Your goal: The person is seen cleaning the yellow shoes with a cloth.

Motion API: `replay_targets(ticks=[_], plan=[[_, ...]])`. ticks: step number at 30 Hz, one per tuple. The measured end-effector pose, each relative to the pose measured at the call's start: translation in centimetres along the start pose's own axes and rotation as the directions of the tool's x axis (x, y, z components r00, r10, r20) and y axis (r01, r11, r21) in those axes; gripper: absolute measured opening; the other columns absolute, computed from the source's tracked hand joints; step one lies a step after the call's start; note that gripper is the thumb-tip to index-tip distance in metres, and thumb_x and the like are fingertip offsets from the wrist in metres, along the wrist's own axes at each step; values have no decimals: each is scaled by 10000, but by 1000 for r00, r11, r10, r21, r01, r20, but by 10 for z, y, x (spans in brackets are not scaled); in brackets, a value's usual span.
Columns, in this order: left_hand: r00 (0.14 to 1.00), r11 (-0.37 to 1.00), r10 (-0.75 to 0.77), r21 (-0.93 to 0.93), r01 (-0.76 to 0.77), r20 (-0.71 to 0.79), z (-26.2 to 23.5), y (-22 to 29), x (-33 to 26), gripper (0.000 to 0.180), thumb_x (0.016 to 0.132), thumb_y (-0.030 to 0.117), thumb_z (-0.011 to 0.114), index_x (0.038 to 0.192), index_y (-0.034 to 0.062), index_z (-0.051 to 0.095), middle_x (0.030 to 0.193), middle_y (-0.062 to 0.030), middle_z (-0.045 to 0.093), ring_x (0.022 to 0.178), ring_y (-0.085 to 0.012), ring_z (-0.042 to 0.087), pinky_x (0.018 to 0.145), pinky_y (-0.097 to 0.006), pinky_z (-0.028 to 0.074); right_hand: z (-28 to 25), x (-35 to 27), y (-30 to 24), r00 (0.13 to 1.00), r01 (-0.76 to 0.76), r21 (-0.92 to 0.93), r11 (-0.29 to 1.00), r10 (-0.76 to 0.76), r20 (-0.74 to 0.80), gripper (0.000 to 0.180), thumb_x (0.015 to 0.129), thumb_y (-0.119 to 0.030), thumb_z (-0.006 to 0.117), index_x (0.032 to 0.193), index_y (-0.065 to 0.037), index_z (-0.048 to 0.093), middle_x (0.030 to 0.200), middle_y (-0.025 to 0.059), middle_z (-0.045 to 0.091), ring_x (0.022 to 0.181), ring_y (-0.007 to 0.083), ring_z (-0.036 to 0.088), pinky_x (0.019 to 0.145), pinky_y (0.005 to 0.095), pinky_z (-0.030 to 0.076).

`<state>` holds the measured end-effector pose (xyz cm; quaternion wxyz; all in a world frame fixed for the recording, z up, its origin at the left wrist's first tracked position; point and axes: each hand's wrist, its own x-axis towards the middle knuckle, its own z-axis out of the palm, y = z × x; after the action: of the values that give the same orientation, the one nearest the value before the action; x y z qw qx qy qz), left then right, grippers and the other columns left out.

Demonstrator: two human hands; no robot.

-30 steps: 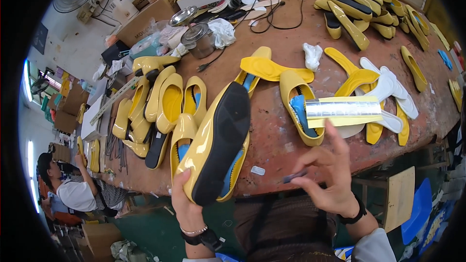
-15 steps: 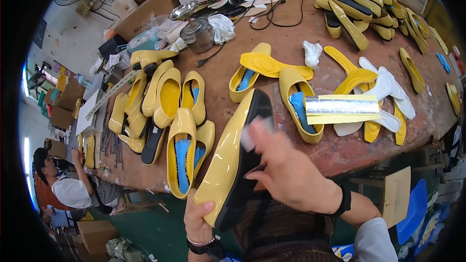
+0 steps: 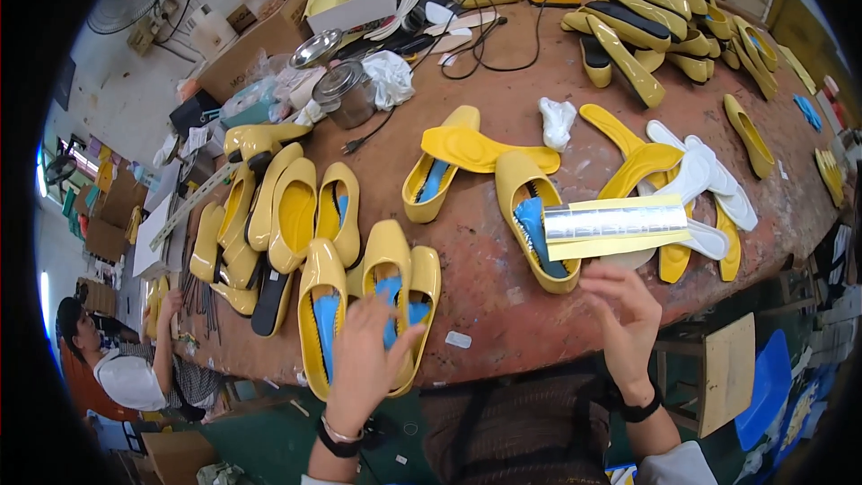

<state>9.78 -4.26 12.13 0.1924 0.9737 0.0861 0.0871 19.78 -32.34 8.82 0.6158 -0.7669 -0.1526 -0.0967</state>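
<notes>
1. Yellow glossy flat shoes cover the reddish-brown worktable (image 3: pixel 503 135), most with blue linings inside.
2. The left hand (image 3: pixel 368 355) is spread flat, fingers apart, pressing down on the pair of yellow shoes (image 3: pixel 400 283) that lies at the near table edge; it grips nothing.
3. Just left of that pair lies another yellow shoe with a blue lining (image 3: pixel 321 314), touching it side by side.
4. The right hand (image 3: pixel 624 323) hovers at the near edge with fingers loosely curled and thumb out; whether it pinches anything small I cannot tell.
5. Right above that hand lies a silver strip on yellow backing (image 3: pixel 620 223), resting across a single yellow shoe (image 3: pixel 530 229) and some white insoles (image 3: pixel 709 180).
6. Further back stand a metal tin (image 3: pixel 346 94), a crumpled white cloth (image 3: pixel 391 76) and a black cable (image 3: pixel 485 45).
7. At the far left a seated person in a white top (image 3: pixel 121 368) works beside the table.
</notes>
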Motion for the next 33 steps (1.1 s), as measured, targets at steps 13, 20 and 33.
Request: replay_targets(ticks=[13,20,33], plan=[[990,975,-128,188,115,57,84,-38,206,305,857,259,717,1039,14,725,921,-177,729,886,-343,706,769,-432,556,-31,-36,-12,976,-212,319,924,217,20,708,859,56,699,1492,30,383,869,67,684,818,116,656,761,243,528],[897,-94,-308,-948,303,317,-16,-23,159,307,986,264,614,1159,12,646,1089,-106,721,949,-230,710,852,-369,588,-36,-8,-18,961,-219,445,868,112,254,734,871,47,675,1511,0,318,889,68,654,836,125,638,815,263,510],[895,-412,-287,-887,207,341,-3,2,-66,640,962,306,569,1434,-88,393,1415,-266,510,1276,-350,555,1113,-434,428,21,36,-74,630,351,277,894,-445,637,739,833,-92,721,1496,-80,393,832,99,656,739,293,665,670,382,535]])
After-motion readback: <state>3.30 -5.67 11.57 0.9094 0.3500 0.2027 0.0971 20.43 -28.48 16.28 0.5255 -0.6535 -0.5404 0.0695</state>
